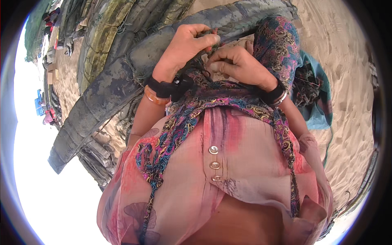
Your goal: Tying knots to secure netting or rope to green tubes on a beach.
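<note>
My left hand [184, 48] is closed in a pinch, thumb against fingers, on a small red and dark green piece [212, 40] whose kind I cannot make out. Just right of it and a little nearer, my right hand [241, 65] has its fingers curled with thumb and forefinger together. A thin dark strand [207, 73] shows by its fingertips; whatever the pinch holds is too small to name. Both hands are above my lap, over a patterned cloth [228, 102]. Dark bands circle both wrists, with an orange bangle [156, 98] on the left and a silver bracelet [281, 98] on the right.
A long, grey, weathered float-like tube [102, 92] crosses diagonally beyond my hands. More long bundles [108, 26] tied with cord lie at the far left. At right, a blue-green sack [318, 112] holds dark netting [306, 85]. Sand [347, 90] surrounds these.
</note>
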The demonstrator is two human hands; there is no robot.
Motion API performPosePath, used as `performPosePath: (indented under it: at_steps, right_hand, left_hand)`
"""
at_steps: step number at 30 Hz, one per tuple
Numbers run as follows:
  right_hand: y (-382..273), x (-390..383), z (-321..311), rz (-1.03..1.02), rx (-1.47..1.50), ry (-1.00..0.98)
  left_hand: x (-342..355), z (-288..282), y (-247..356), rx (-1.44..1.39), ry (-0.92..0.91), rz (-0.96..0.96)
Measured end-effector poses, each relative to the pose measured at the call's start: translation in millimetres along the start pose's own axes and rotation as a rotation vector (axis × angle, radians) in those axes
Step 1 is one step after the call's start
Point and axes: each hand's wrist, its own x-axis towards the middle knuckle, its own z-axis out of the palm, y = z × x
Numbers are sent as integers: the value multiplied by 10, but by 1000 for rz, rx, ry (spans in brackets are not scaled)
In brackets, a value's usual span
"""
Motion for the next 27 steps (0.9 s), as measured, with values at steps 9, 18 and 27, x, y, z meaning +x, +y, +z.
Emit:
performPosePath:
  at_steps: [9,18,27]
  right_hand:
    - [-242,-1097,-883,106,142,979]
    - [812,-3177,-1009,887,-442,1417]
    - [1434,-2803,-625,1023,-632,1141]
  left_hand:
    - [-30,-41,-66,182,51,85]
    - [-23,-37,-127,76,19,109]
    - [-42,-35,-154,108,49,144]
